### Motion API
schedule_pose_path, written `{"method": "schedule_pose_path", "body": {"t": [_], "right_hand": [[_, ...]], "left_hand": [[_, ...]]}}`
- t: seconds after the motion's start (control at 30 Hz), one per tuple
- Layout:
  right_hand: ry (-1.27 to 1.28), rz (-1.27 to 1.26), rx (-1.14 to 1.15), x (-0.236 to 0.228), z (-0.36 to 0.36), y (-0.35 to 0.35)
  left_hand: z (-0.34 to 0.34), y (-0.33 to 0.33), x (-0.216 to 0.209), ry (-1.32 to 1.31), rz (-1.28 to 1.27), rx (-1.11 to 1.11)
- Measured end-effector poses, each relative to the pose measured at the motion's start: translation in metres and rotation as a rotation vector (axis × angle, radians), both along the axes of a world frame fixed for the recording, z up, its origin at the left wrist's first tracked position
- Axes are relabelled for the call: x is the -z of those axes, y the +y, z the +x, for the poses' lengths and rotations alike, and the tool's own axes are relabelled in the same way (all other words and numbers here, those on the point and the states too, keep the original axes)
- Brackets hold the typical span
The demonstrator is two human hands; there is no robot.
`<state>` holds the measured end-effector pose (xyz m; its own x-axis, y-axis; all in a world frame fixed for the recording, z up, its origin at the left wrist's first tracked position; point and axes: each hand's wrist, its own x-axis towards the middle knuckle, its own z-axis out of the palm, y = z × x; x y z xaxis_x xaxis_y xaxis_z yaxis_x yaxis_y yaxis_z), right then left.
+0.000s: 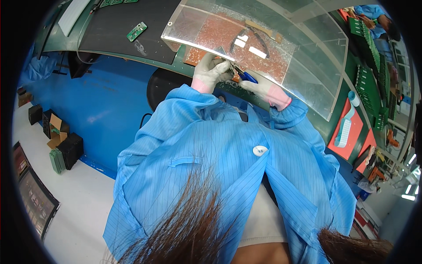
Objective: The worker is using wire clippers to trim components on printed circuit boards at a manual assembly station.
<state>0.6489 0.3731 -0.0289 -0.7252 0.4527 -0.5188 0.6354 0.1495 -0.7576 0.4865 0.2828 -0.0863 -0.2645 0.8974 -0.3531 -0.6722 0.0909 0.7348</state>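
Observation:
My right hand [262, 88], in a white glove with a pink cuff, is closed around blue-handled cutters [249, 78]. The tool's jaws point toward my left hand [210, 71], which wears the same kind of glove. Its thumb and fingers are pinched together at the front edge of a clear plastic cover [307, 57]; what they hold is too small and hidden to make out. Beneath the cover lies a reddish-brown mat [215, 33] strewn with fine clippings. A brush with a wooden handle [259, 27] and small white blocks [257, 52] rest on that mat.
A green circuit board [137, 31] lies on the black mat [110, 33] to the left. Rows of green boards [367, 83] stand at the right, near a red sheet [347, 132] with a pale blue strip roll [345, 127]. Black boxes [70, 149] sit on the floor.

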Motion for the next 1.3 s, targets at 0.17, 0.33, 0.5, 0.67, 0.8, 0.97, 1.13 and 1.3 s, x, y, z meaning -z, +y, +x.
{"method": "schedule_pose_path", "body": {"t": [0.17, 0.33, 0.5, 0.67, 0.8, 0.97, 1.13, 1.3], "right_hand": [[-0.085, 0.13, -0.019, -0.004, -0.005, -0.002], [-0.11, 0.179, -0.049, -0.01, -0.009, 0.0], [-0.103, 0.157, -0.044, -0.008, -0.009, -0.001], [0.003, 0.108, 0.002, 0.007, -0.004, -0.002], [0.067, 0.104, 0.025, 0.005, -0.006, -0.002], [0.016, 0.046, -0.002, 0.003, -0.008, 0.0], [-0.014, 0.048, 0.043, 0.007, -0.009, -0.003], [-0.013, 0.185, 0.059, 0.004, -0.013, -0.006]], "left_hand": [[-0.001, -0.001, 0.008, -0.022, 0.013, -0.005], [-0.001, -0.002, 0.008, -0.031, 0.01, -0.025], [-0.002, -0.001, 0.008, -0.049, 0.034, -0.028], [-0.002, 0.0, 0.009, -0.043, 0.044, -0.031], [-0.002, -0.001, 0.009, -0.003, 0.035, -0.005], [-0.002, 0.0, 0.009, -0.061, 0.036, -0.036], [-0.002, 0.0, 0.01, -0.059, 0.024, -0.051], [-0.004, 0.0, 0.016, -0.038, 0.038, -0.021]]}}
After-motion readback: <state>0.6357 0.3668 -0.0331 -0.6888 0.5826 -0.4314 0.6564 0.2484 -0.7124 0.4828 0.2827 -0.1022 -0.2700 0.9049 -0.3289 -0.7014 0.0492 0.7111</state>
